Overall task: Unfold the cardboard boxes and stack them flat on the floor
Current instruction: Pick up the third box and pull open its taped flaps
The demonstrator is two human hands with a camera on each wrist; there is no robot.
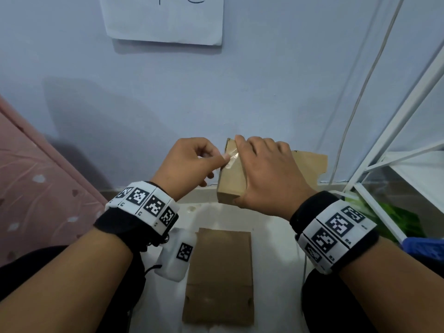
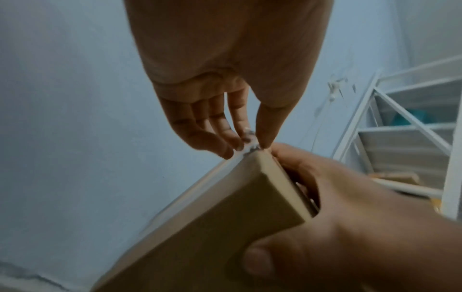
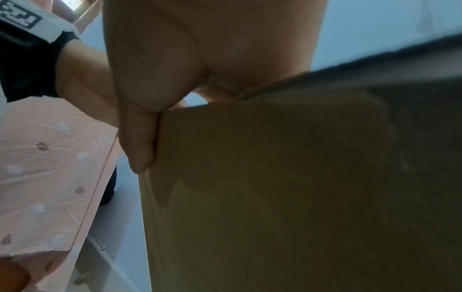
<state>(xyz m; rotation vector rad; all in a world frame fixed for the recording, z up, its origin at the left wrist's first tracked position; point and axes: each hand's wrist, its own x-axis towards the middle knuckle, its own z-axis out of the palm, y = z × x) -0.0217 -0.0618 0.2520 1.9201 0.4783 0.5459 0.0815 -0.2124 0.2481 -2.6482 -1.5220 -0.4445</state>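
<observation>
A small brown cardboard box (image 1: 231,175) is held up in front of the blue wall. My right hand (image 1: 262,174) grips it from the right side, fingers over its top edge and thumb at its lower corner. My left hand (image 1: 192,162) pinches a strip of clear tape (image 1: 231,159) at the box's upper face. In the left wrist view the tape (image 2: 250,144) sits between thumb and forefinger at the box (image 2: 225,217) corner. The right wrist view is filled by the box's side (image 3: 275,187). A flattened cardboard piece (image 1: 219,276) lies on the white floor below.
Another cardboard piece (image 1: 312,164) leans at the wall behind the box. A white metal rack (image 1: 396,145) stands at the right with green (image 1: 394,217) and blue (image 1: 425,248) items under it. Pink patterned fabric (image 1: 36,183) borders the left. A sheet of paper (image 1: 165,18) hangs on the wall.
</observation>
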